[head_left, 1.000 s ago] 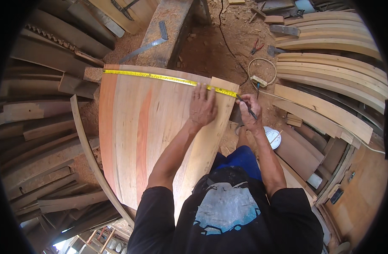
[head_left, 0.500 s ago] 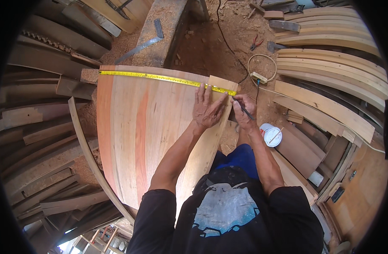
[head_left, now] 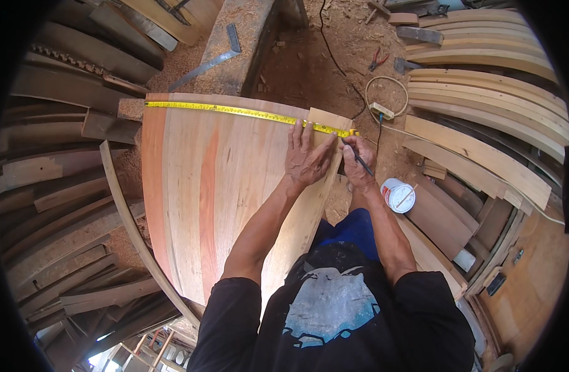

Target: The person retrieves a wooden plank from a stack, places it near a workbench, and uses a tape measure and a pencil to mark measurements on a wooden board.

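A yellow tape measure lies stretched across the far end of a wide wooden panel made of joined boards. My left hand rests flat on the panel, fingers spread, with its fingertips against the tape near the right edge. Between the fingers of my right hand is a dark pencil; its tip points at the tape's right end, by the panel's edge. The tape's case is mostly hidden behind my right hand. A small pale wood piece sits just beyond the tape there.
A metal try square lies on a sawdust-covered beam past the panel. On the right are a power strip with cords, pliers, a white bucket and stacked curved timbers. Planks crowd the left.
The pencil tip and my right hand have shifted very slightly, and a bit more yellow shows at the tape's right end. My left hand stays pressed in place.
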Demonstrator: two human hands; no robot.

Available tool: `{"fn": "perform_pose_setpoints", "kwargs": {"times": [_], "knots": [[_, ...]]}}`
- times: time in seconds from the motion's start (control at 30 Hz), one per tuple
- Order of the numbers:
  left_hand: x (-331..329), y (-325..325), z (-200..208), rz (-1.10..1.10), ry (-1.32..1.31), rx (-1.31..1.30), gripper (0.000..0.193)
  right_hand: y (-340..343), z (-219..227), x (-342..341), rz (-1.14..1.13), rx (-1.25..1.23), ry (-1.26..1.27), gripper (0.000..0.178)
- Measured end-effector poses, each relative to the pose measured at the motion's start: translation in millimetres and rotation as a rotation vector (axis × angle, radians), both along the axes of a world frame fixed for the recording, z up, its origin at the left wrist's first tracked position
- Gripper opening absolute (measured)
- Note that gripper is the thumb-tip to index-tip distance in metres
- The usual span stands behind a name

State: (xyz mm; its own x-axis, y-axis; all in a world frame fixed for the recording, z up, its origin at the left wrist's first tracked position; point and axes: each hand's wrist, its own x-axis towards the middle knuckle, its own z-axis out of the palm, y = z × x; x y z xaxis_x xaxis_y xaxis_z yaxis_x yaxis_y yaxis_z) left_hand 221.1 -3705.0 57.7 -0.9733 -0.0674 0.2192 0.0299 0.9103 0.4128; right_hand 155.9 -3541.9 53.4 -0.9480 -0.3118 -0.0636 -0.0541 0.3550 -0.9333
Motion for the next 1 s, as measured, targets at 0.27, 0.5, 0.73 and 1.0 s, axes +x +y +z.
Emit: {"fn": "perform_pose_setpoints", "kwargs": {"times": [0.27,0.5,0.73,1.0], "knots": [[0.0,-0.2,1.3,-0.007,-0.029,-0.007,0.051,1.3,-1.8,0.0,0.014,0.104,-0.021,0.016],[0.6,0.2,-2.7,0.005,0.044,0.019,0.046,0.1,-6.0,0.8,0.004,0.025,0.046,0.019],[0.0,0.6,-3.3,0.011,0.028,-0.005,0.043,-0.3,-3.3,2.0,0.001,0.032,-0.028,0.020],[-0.4,1.4,-2.6,0.016,-0.001,-0.025,0.042,-4.0,0.2,0.5,-0.015,0.032,0.015,0.019]]}}
